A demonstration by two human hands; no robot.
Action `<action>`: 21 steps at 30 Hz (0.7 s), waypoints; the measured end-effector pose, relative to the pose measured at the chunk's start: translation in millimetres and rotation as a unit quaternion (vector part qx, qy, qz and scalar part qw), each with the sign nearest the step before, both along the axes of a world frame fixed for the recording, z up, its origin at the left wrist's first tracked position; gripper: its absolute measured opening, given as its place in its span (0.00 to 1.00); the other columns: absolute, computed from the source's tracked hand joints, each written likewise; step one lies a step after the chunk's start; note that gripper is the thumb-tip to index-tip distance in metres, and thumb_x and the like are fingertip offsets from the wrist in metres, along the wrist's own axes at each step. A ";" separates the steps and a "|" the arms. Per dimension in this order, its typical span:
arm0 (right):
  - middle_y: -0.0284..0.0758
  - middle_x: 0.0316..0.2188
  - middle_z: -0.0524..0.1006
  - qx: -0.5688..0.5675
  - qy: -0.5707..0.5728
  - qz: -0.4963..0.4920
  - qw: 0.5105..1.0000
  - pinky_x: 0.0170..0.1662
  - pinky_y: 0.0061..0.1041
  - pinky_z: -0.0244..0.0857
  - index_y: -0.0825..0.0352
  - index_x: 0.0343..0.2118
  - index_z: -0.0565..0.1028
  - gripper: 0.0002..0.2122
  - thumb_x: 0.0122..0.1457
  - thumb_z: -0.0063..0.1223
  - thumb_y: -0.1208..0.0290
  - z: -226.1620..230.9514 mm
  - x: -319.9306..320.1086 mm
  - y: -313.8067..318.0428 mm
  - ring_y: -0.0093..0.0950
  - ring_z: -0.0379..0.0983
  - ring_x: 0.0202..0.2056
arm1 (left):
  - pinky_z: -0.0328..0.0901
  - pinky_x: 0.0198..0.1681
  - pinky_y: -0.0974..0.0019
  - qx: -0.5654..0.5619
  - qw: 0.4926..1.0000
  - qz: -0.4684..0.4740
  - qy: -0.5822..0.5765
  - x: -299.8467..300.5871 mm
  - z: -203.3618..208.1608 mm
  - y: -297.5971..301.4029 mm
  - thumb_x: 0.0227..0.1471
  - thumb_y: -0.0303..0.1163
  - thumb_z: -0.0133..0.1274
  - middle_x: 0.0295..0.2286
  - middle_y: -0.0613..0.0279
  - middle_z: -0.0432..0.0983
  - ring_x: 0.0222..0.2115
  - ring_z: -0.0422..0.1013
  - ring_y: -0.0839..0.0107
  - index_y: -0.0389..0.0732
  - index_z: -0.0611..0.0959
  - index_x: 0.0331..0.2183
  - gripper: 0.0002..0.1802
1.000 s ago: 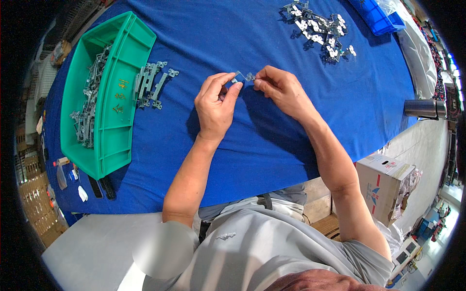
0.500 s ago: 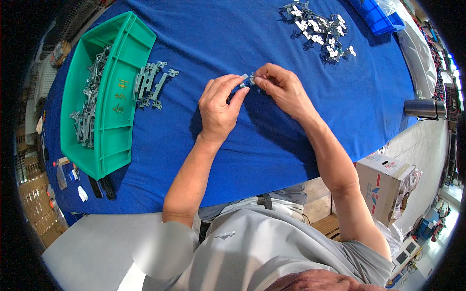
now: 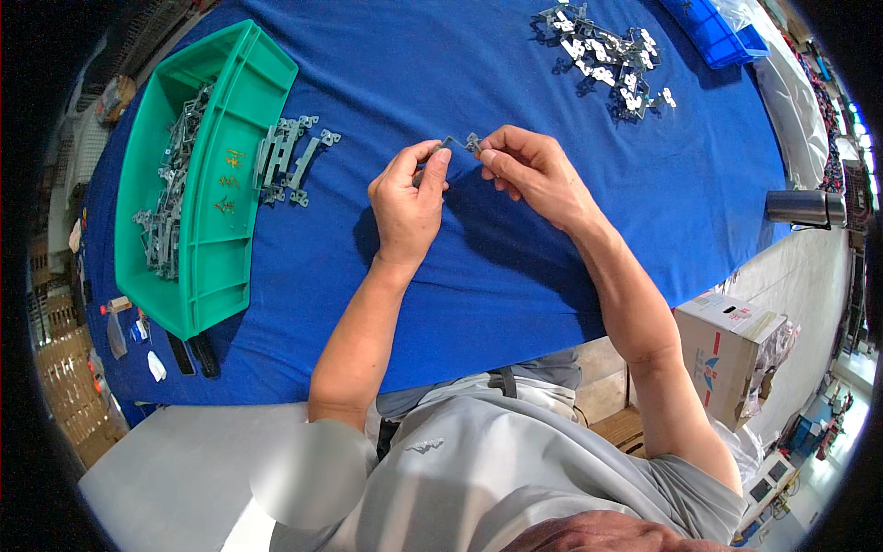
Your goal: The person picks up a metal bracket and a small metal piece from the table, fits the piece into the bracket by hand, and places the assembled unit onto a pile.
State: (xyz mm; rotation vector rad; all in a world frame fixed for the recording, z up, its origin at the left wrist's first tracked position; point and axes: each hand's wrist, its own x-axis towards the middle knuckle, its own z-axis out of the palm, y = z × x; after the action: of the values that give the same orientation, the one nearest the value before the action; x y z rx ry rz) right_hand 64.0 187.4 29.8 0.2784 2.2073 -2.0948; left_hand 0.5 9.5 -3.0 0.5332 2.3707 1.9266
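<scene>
Over the middle of the blue cloth, my left hand (image 3: 406, 204) and my right hand (image 3: 539, 179) hold a small grey metal bracket (image 3: 473, 142) between them. Thumb and fingers of the left hand pinch its left end. At the other end, near a flat tab, my right fingertips are closed on it. Part of the bracket is hidden by the fingers. Left of my hands, a small group of long grey metal brackets (image 3: 302, 169) lies beside a green bin (image 3: 213, 267). Inside that bin are many similar metal parts (image 3: 171, 202).
A pile of shiny metal brackets (image 3: 614, 64) lies at the far right, near a blue bin (image 3: 727, 46). By the right table edge is a metal flask (image 3: 802, 208). A cardboard box (image 3: 722, 345) stands below. Small items lie at the cloth's left corner.
My left hand has drawn back slightly to the left and the thumb has straightened. The bracket is turned and shows more of its length between my hands.
</scene>
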 end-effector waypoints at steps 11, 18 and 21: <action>0.27 0.26 0.77 0.012 -0.008 -0.011 1.000 0.26 0.17 0.63 0.67 0.37 0.77 0.11 0.65 0.52 0.63 -0.5 -1.1 -0.4 0.14 0.69 0.26 | 0.69 0.26 0.69 -0.017 1.000 0.005 0.025 -1.2 -1.9 -1.3 0.56 0.29 0.60 0.25 0.55 0.80 0.22 0.74 0.74 0.32 0.84 0.36 0.10; 0.27 0.26 0.76 0.168 0.069 -0.002 0.983 0.28 0.15 0.61 0.68 0.37 0.76 0.08 0.67 0.51 0.68 -13.1 -2.1 5.1 0.14 0.68 0.27 | 0.69 0.27 0.70 -0.048 0.981 -0.016 0.188 -1.4 11.9 0.5 0.50 0.25 0.63 0.33 0.56 0.80 0.24 0.74 0.71 0.34 0.84 0.37 0.10; 0.28 0.26 0.75 0.143 0.014 -0.008 0.990 0.29 0.16 0.64 0.69 0.39 0.75 0.07 0.66 0.52 0.70 -7.5 -3.3 1.2 0.15 0.69 0.27 | 0.69 0.28 0.70 -0.041 0.982 -0.015 0.182 -1.6 8.5 0.2 0.48 0.23 0.64 0.34 0.57 0.79 0.26 0.74 0.71 0.36 0.84 0.37 0.11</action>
State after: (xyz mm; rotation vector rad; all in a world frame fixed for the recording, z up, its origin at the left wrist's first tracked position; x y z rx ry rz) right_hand 60.7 188.6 22.3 0.2886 2.5287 -1.7946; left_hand -1.0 9.6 5.5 0.9838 2.6174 1.8408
